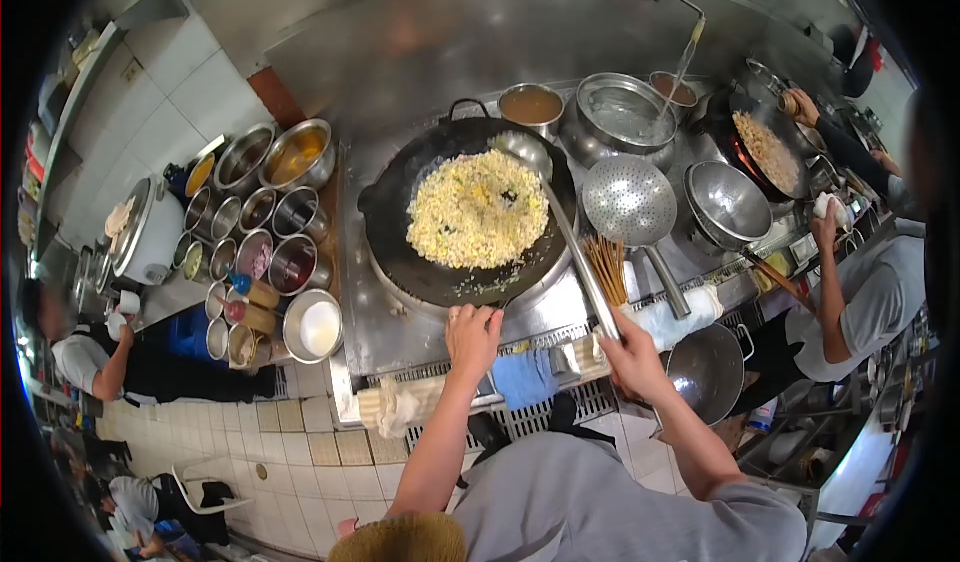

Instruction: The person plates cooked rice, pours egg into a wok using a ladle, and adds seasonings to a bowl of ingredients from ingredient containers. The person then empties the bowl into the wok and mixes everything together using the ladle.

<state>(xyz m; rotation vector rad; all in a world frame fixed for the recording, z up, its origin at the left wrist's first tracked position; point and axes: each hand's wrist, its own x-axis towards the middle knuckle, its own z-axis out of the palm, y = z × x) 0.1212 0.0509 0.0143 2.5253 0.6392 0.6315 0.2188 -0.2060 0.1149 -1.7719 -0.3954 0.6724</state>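
Note:
A large black wok (390,224) sits on the steel range in front of me, full of fried rice (470,212) with yellow egg bits and a few dark specks. My left hand (473,342) is at the wok's near edge, fingers closed over the rim; any handle there is hidden beneath them. My right hand (636,357) grips the end of a long-handled ladle (577,247). The ladle's bowl rests at the far right side of the rice, against the wok wall. Some loose grains lie on the wok's near wall.
Right of the wok are a perforated skimmer (630,202), a bamboo whisk (606,267), a water basin (627,112) under a running tap and a bowl of brown liquid (531,106). Ingredient pots (294,262) crowd the left. Co-workers stand on both sides; one tends another wok (765,152).

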